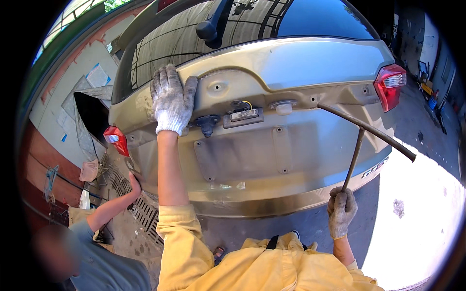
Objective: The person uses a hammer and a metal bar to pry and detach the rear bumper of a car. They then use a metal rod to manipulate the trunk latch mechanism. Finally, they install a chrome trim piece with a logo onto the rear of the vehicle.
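Observation:
My left hand [171, 97], in a grey cotton glove, lies flat with fingers extended on the gold car's tailgate [238, 160], just below the rear window. My gloved right hand [341, 212] grips a thin metal rod [354, 160] low at the right. The rod rises to a thicker bar [374, 131] that slants across the tailgate, its upper end at a hole beside the right tail light [388, 87]. A dark fitting [207, 125] and an exposed lamp housing [242, 115] with wires are near my left hand.
At lower left a co-worker [107, 252] in a grey-blue top has a bare hand against the car's left side. A floor grate [121, 182] runs beside the car. Cluttered wall [70, 126] at left, tools [429, 89] along the right, sunlit ground [412, 208] at lower right.

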`<move>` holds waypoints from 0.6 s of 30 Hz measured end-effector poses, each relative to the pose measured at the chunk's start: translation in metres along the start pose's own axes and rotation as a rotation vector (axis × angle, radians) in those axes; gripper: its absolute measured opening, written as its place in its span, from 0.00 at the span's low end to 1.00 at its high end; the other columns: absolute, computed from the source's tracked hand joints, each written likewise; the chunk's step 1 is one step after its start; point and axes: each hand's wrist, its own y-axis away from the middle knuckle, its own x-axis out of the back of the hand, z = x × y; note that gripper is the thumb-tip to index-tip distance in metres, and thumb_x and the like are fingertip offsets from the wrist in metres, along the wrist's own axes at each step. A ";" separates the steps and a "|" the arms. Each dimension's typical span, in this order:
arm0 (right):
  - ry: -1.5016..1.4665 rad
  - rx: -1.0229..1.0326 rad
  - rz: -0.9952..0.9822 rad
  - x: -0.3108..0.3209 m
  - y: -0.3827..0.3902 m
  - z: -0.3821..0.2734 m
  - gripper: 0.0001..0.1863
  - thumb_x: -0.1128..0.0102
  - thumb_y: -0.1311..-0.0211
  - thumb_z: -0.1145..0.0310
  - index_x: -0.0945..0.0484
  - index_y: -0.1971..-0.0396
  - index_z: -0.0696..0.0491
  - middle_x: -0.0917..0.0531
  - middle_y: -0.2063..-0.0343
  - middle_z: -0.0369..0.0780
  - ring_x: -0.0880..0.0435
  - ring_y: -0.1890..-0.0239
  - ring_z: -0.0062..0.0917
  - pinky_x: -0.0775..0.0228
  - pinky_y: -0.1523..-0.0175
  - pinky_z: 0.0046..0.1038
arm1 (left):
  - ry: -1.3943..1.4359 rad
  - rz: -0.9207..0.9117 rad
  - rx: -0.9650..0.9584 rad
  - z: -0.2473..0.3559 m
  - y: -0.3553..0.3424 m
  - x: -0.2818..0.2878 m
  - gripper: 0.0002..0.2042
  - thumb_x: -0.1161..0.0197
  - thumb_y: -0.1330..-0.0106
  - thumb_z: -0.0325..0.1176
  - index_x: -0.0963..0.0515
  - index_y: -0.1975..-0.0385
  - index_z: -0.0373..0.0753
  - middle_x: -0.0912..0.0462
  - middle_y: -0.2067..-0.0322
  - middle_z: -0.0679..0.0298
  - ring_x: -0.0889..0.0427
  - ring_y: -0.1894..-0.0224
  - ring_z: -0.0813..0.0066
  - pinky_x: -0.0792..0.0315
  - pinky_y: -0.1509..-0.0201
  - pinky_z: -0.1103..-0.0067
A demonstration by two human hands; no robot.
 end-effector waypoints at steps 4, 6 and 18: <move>-0.059 -0.075 0.024 0.022 0.000 0.004 0.16 0.46 0.22 0.59 0.21 0.61 0.58 0.28 0.82 0.30 0.37 0.84 0.09 0.48 0.80 0.17 | 0.026 0.021 -0.146 0.061 -0.014 -0.004 0.39 0.51 0.25 0.58 0.40 0.28 0.28 0.39 0.28 0.38 0.44 0.25 0.40 0.53 0.21 0.56; -0.059 -0.075 0.053 0.033 0.001 0.006 0.16 0.45 0.22 0.58 0.22 0.61 0.58 0.29 0.82 0.30 0.37 0.85 0.10 0.49 0.80 0.17 | 0.083 0.014 -0.198 0.098 -0.022 -0.001 0.39 0.50 0.25 0.57 0.40 0.28 0.28 0.40 0.28 0.38 0.45 0.24 0.41 0.55 0.20 0.57; -0.086 -0.087 0.166 0.079 -0.016 0.017 0.18 0.46 0.22 0.52 0.25 0.63 0.53 0.38 0.86 0.26 0.46 0.87 0.09 0.58 0.82 0.18 | 0.151 0.078 -0.399 0.236 -0.019 0.009 0.42 0.44 0.29 0.62 0.36 0.33 0.23 0.35 0.32 0.34 0.38 0.28 0.37 0.49 0.22 0.53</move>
